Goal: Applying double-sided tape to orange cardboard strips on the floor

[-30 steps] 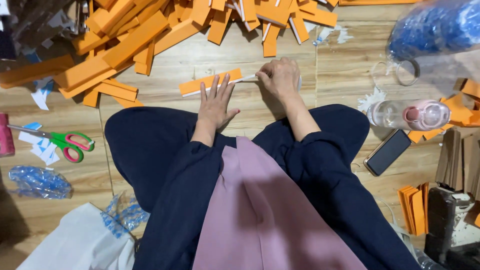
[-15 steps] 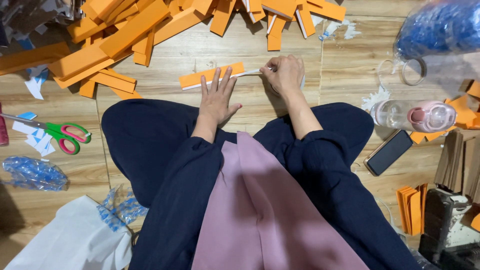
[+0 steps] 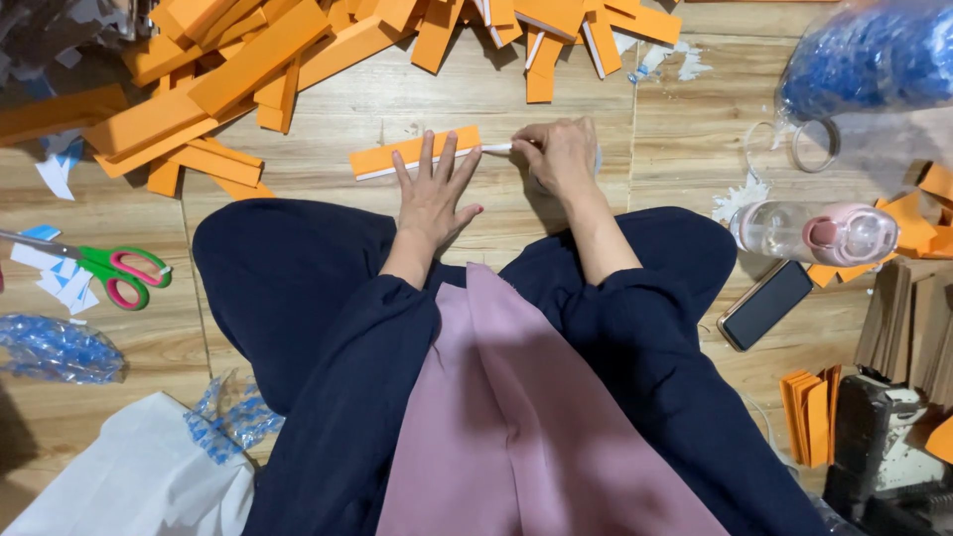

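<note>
A: Head view: left hand (image 3: 434,195) lies flat, fingers spread, pressing an orange strip (image 3: 412,152) to the floor just ahead of the knees.

B: And the right hand (image 3: 561,154)?

A: Curled shut at the strip's right end, pinching a thin white liner (image 3: 496,148), I think.

B: So which step?

A: Looks like peeling the backing. A steady pull along the strip seems called for, with the left keeping it down. Pile (image 3: 248,60) sits toward the floor's far edge, scissors (image 3: 109,273) at the left.
</note>
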